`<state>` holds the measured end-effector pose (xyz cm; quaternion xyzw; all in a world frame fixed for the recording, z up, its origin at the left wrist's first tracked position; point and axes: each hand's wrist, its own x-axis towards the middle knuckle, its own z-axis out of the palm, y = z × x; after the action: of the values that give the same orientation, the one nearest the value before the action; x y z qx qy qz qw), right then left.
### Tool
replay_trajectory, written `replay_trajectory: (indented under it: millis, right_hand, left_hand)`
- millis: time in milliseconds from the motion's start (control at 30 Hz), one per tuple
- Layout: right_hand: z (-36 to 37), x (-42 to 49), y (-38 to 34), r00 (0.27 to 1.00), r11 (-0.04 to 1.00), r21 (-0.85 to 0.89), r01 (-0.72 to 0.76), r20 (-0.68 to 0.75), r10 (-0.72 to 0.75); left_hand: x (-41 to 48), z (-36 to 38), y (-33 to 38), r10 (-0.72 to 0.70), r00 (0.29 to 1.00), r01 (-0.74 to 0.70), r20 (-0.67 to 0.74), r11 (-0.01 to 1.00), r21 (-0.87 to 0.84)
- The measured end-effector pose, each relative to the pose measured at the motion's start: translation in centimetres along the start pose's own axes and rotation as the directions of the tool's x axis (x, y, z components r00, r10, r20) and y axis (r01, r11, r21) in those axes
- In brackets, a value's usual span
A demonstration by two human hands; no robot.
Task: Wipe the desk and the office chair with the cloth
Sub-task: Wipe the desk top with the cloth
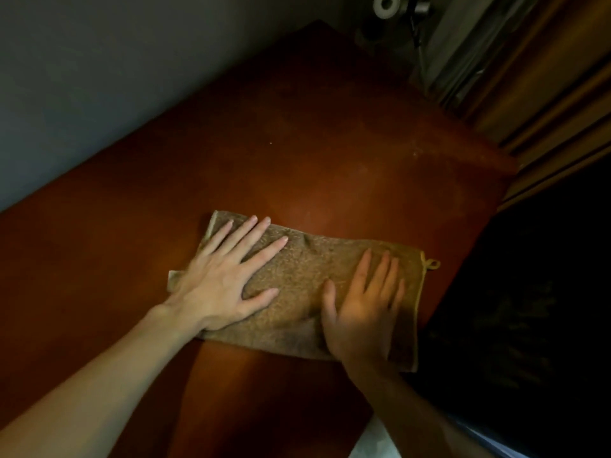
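Note:
A brown terry cloth lies spread flat on the reddish-brown desk, near the desk's right edge. My left hand presses flat on the cloth's left half with the fingers straight and spread. On the cloth's right half my right hand lies flat as well, fingers straight. A small hanging loop sticks out at the cloth's far right corner. No office chair can be made out in the dim view.
A grey wall runs along the desk's left side. Orange-brown curtains hang at the right. A metal stand with a pale round part is at the far corner. Right of the desk everything is dark.

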<state>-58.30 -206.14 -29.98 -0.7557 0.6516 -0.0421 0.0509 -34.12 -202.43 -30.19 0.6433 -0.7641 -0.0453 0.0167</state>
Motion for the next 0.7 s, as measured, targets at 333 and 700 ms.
replay_trajectory:
  millis: [333, 700]
  right_hand:
    - [0.0, 5.8, 1.3, 0.969, 0.966, -0.082, 0.245, -0.006, -0.246]
    - [-0.4, 12.3, 1.7, 0.831, 0.829, -0.078, 0.554, 0.096, -0.547]
  left_hand:
    - [-0.3, 1.0, 3.1, -0.33, 0.941, 0.324, -0.079, 0.943, -0.072]
    - [-0.9, 1.0, 7.4, -0.567, 0.82, 0.563, -0.075, 0.824, -0.071]
